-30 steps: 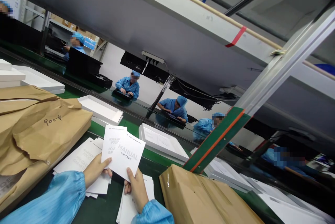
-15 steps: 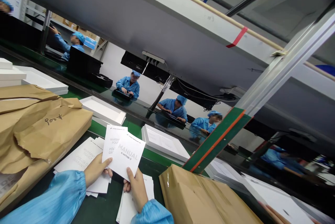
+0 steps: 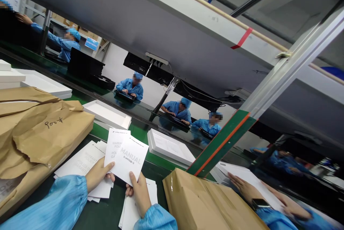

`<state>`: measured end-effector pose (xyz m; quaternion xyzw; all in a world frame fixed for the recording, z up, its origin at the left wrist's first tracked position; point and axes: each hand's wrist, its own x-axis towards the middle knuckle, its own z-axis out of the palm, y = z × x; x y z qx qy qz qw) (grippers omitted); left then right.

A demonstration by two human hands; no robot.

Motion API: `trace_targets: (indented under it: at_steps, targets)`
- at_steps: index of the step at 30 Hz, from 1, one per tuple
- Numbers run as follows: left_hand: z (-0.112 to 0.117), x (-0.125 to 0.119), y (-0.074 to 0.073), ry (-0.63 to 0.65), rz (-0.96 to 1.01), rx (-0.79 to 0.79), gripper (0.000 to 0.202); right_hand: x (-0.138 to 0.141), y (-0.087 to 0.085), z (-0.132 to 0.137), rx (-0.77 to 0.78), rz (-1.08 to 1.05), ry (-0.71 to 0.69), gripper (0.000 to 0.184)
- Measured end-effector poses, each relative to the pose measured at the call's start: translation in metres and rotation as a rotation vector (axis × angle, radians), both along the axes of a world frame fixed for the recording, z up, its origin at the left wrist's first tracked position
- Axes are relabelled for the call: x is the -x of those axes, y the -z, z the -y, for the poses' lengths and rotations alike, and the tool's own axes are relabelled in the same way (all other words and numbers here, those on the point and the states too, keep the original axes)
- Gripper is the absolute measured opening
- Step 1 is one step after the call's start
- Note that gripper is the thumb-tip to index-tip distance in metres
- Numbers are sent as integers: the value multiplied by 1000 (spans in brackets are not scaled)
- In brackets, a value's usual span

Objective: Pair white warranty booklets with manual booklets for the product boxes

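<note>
Between thumb and fingers, my left hand (image 3: 100,173) pinches a white warranty booklet (image 3: 113,151). A white manual (image 3: 132,158) is pinched the same way by my right hand (image 3: 139,191); its upper left part overlaps the warranty booklet. Under my left hand lies a spread pile of warranty booklets (image 3: 80,160), partly hidden by my wrist. A stack of manuals (image 3: 129,212) sits below my right hand, mostly covered by it. Both hands hover over the dark green bench (image 3: 103,212).
Torn brown paper packages stand left (image 3: 64,129) and right (image 3: 199,197). Open white boxes (image 3: 172,147) line the green belt beyond. A slanted post (image 3: 225,140) rises at right. A co-worker's hands (image 3: 249,190) hold a white box at far right; other people sit opposite.
My hands keep the warranty booklet and manual almost where they were. At right, a co-worker's hands have come further into view with a white box. The boxes along the belt have shifted slightly right.
</note>
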<state>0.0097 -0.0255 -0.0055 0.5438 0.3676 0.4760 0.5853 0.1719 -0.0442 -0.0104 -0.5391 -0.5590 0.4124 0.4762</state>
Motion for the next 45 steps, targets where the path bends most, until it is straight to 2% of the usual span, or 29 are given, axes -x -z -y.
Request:
trace_targets:
  at_steps: [12,18,23,31,38,45]
  targets:
    - [0,-2,1,-14,4,13,50,1,-1,0,1,-13,3,52]
    - [2,-1,-3,-14,-10,17,50,0,2,-1,4,-3,4,54]
    - [4,0,-6,-9,-21,28,49,0,3,-2,0,15,9,51]
    - [1,-1,-3,-6,-23,14,45,0,2,-1,0,27,3,49]
    - [4,0,-8,6,-32,21,47,0,2,-1,6,-8,-1,48]
    - [2,0,-1,-9,-43,19,47,0,1,-1,1,-1,-11,48]
